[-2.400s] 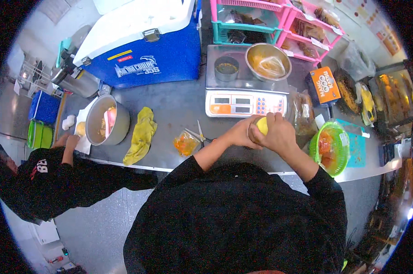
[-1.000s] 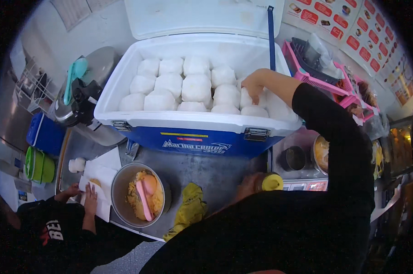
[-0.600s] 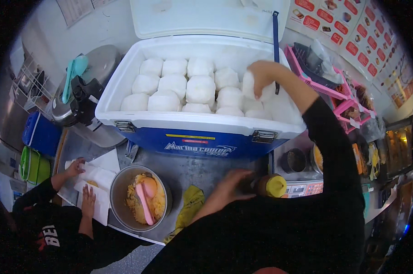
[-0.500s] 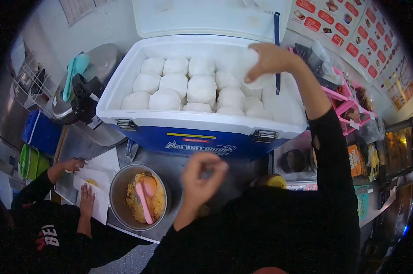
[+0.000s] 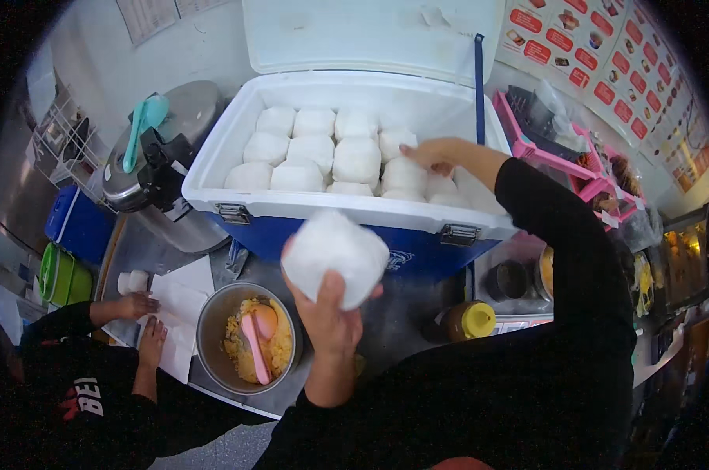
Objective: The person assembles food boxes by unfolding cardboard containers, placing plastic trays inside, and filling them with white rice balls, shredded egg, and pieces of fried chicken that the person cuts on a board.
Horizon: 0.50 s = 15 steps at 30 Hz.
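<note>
A white wrapped bundle point(image 5: 340, 254), rounded and soft-edged, is gripped in my left hand point(image 5: 335, 333) in front of the cooler. Its thumb lies across the near face, and the other fingers are mostly hidden behind it. Over the inside of the blue-and-white cooler point(image 5: 315, 205) reaches my right hand point(image 5: 441, 155), palm down. Its forefinger stretches to the edge of a white bundle point(image 5: 397, 143), the other fingers are partly curled, and I see nothing held. Several similar bundles point(image 5: 358, 160) sit stacked in rows inside the cooler, whose lid point(image 5: 370, 35) is raised.
At left, another person's hands point(image 5: 147, 317) rest on white paper point(image 5: 186, 301). A metal pot point(image 5: 206, 352) holds yellow food and a pink spoon point(image 5: 255, 348). A yellow-lidded jar point(image 5: 468, 321) stands right, pink baskets point(image 5: 542, 149) beyond. A large round cooker point(image 5: 186, 117) stands left of the cooler.
A white bundle that my right hand held over the cooler is now in my left hand, which was empty. My right hand has moved left and lower over the stacked bundles.
</note>
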### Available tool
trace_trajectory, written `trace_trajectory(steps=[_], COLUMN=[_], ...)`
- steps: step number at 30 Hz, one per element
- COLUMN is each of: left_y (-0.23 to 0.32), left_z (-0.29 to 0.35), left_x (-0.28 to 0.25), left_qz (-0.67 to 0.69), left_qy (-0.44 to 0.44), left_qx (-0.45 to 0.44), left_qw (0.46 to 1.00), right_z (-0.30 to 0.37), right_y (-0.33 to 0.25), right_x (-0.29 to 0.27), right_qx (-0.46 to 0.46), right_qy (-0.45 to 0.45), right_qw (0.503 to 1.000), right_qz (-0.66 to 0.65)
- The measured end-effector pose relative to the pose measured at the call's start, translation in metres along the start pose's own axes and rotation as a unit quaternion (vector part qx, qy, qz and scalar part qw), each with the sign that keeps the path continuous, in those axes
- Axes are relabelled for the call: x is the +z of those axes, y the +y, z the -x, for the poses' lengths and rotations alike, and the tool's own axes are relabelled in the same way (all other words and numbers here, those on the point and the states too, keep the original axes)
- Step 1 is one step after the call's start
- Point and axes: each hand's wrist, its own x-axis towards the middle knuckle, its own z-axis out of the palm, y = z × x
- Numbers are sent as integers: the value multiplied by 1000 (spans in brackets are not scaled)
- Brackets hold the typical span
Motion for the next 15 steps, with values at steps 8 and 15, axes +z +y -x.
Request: trace_trajectory(steps=[8, 15], left_y=[18, 30], left_z=[65, 95], left_x=[-80, -104], left_qz=[-100, -145], left_qy=[-30, -27], left_qx=[-70, -98], left_qw=[992, 984], right_z=[15, 48], right_y=[-14, -11], right_x=[21, 15], right_qx=[-31, -66], right_qy=[-36, 23], right_qw=[984, 967], right_qz=[-174, -246])
